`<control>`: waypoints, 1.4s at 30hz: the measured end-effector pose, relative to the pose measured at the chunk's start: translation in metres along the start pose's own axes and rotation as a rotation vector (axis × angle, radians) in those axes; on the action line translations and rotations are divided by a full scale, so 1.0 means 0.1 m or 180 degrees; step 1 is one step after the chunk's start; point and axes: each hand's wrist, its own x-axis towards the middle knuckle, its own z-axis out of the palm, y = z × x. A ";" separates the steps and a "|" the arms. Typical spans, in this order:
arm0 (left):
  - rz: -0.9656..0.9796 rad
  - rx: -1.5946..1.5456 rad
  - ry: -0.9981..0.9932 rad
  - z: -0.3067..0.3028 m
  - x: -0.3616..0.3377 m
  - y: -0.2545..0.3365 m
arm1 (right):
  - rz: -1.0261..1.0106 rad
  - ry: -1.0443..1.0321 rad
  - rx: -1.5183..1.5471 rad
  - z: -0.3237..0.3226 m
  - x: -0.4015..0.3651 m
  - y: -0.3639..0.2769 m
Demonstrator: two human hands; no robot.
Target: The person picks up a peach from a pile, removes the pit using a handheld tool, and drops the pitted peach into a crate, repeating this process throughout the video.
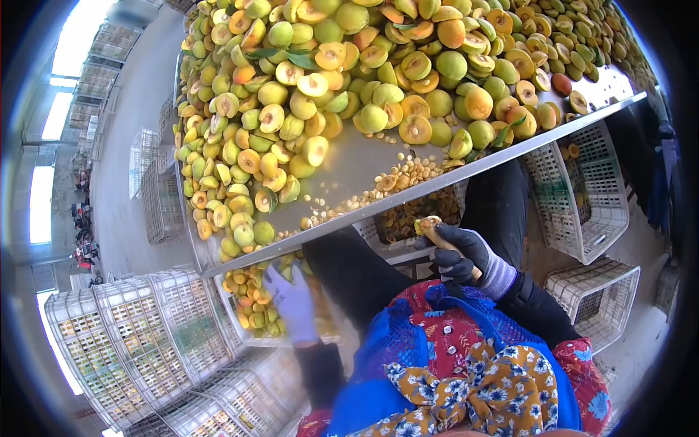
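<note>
Slanting forward-left, tan tool handle [443, 242]

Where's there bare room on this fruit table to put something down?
The tabletop is bare near the front, between the heaped fruit and loose pits along the rim. A smaller bare patch lies at the near right corner, between fruit and rim. Elsewhere fruit mostly crowds it.

Shiny metal table [346, 166], smooth fruit [451, 66].
From where I stand, the crates [175, 317] look like hard plastic, the bow [510, 386] soft cloth, the stick [443, 241] dull wood.
</note>
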 end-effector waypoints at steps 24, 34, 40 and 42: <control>-0.2049 -0.4009 -0.2342 0.78 -0.02 1.14 | -0.1985 0.0993 -0.4663 0.39 -0.21 0.23; -0.0586 -0.3570 -0.2129 0.75 -0.48 1.13 | -0.2402 0.1574 -0.6593 0.39 -0.11 0.48; 0.0513 -0.2339 -0.1600 0.56 -0.51 1.29 | -0.2483 0.1498 -0.6844 0.42 -0.15 0.54; 0.0501 -0.2206 -0.1528 0.60 -0.54 1.25 | -0.2806 0.1122 -0.7210 0.38 -0.14 0.48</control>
